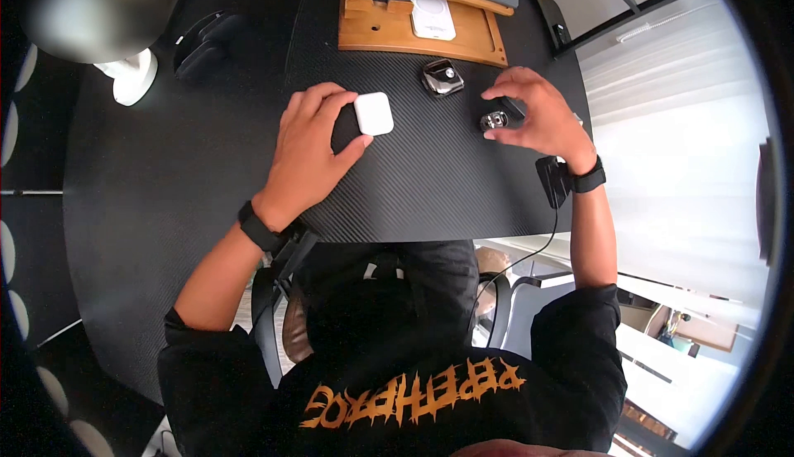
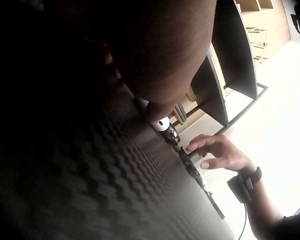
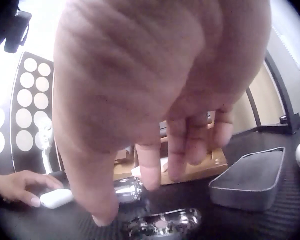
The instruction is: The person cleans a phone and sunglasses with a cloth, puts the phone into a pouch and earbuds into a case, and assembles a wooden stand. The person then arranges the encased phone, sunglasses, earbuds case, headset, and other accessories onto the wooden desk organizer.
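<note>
My left hand pinches a small white rounded-square case, thumb at its near left corner and index finger at its far left corner. The left wrist view shows only one end of the white case past the hand. Over on the right, my right hand is spread, thumb and fingers apart on either side of a small shiny metallic object. In the right wrist view that shiny object lies on the desk below the fingers. Another shiny silver-and-black object sits between the hands, farther back.
A dark, shallow grey-rimmed box lies beside the right hand. Behind is a wooden desk organiser with a white pad. Dark glasses and a white stand are at far left. A cable hangs from the right wrist device.
</note>
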Tool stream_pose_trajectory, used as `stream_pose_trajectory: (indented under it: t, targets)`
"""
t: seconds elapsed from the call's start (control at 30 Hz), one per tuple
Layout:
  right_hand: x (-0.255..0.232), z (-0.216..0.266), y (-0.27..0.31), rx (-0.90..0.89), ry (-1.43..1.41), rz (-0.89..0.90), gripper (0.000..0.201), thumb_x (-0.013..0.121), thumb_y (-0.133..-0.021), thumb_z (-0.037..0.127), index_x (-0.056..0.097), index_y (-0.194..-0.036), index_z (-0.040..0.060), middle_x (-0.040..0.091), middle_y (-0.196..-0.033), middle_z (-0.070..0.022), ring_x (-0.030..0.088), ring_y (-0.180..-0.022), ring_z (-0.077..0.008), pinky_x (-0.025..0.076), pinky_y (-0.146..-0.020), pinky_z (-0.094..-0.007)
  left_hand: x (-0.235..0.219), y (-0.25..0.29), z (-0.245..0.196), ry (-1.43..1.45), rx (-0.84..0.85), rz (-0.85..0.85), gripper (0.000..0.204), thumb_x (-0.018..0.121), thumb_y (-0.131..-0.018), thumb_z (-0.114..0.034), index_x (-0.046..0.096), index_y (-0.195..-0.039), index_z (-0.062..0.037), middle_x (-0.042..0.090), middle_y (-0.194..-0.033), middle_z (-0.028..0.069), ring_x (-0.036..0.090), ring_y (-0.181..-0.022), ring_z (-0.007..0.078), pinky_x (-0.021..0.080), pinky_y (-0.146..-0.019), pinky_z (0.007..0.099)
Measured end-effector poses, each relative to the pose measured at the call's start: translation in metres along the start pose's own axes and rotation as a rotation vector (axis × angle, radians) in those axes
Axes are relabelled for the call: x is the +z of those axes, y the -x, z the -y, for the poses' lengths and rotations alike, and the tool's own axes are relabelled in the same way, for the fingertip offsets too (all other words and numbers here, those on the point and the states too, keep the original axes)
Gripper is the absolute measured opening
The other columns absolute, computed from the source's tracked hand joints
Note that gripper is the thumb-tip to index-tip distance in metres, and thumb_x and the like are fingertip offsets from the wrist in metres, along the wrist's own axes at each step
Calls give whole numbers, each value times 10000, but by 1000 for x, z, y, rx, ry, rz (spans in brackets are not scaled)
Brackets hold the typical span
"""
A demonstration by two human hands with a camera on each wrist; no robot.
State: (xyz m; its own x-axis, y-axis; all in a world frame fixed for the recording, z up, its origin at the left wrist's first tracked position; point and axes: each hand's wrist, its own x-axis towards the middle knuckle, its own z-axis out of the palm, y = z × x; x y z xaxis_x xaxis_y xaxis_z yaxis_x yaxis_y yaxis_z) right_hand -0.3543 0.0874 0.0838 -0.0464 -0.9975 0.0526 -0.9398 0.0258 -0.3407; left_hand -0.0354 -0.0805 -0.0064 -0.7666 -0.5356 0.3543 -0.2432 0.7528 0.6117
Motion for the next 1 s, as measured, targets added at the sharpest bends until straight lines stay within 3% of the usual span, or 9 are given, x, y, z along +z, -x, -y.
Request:
stream_pose_trajectory:
  t: [0.1, 0.2, 0.27, 0.4, 0.47, 0.8, 1.0]
  targets:
    - [7, -7, 13, -3, 84, 24, 428, 916, -709, 174, 790, -1100, 54, 715, -1152, -140, 652, -1185, -347, 529, -1020, -419, 1, 0, 1, -13, 12, -4, 544, 839, -879, -213, 639, -1358, -51, 592, -1376, 137, 564, -1260, 348, 466, -1094, 449]
    - [11, -17, 16, -78, 132, 16, 373, 893, -725, 156, 768, -1059, 46, 736, -1039, -145, 697, -1088, -338, 554, -953, -419, 1, 1, 0, -36, 27, -15, 545, 841, -879, -212, 639, -1359, -50, 594, -1384, 141, 563, -1270, 347, 463, -1100, 448]
    - [5, -3, 11, 222, 57, 74, 334, 865, -736, 138, 743, -1036, 54, 741, -918, -134, 732, -933, -335, 576, -844, -419, 0, 0, -1, -24, 5, -1, 549, 843, -877, -210, 638, -1360, -48, 595, -1389, 144, 561, -1278, 346, 464, -1101, 445]
    - [5, -8, -1, 141, 88, -49, 326, 851, -740, 149, 729, -1031, 67, 740, -872, -121, 734, -814, -332, 575, -759, -416, 1, 0, 1, -22, 15, -4, 541, 840, -881, -208, 641, -1357, -46, 596, -1388, 143, 561, -1278, 346, 467, -1096, 446]
    - [10, -15, -12, 97, 118, -137, 347, 826, -735, 123, 733, -1065, 76, 735, -925, -96, 673, -669, -265, 525, -686, -385, 0, -1, 0, -42, 27, -11, 532, 838, -880, -204, 645, -1350, -44, 596, -1382, 142, 564, -1269, 344, 472, -1085, 447]
    - [24, -7, -53, 88, 209, -163, 375, 821, -756, 126, 749, -1123, 98, 762, -967, -98, 746, -908, -324, 590, -793, -420, 1, 0, 3, -23, 26, -23, 538, 837, -878, -221, 645, -1348, -40, 595, -1359, 133, 568, -1233, 345, 469, -1073, 451]
    - [35, -8, -53, 15, 233, -199, 363, 806, -772, 109, 754, -1131, 109, 774, -1032, -89, 745, -894, -341, 602, -819, -435, 1, 1, 3, -36, 16, -10, 550, 829, -888, -247, 639, -1361, -38, 592, -1359, 132, 564, -1232, 342, 459, -1085, 453]
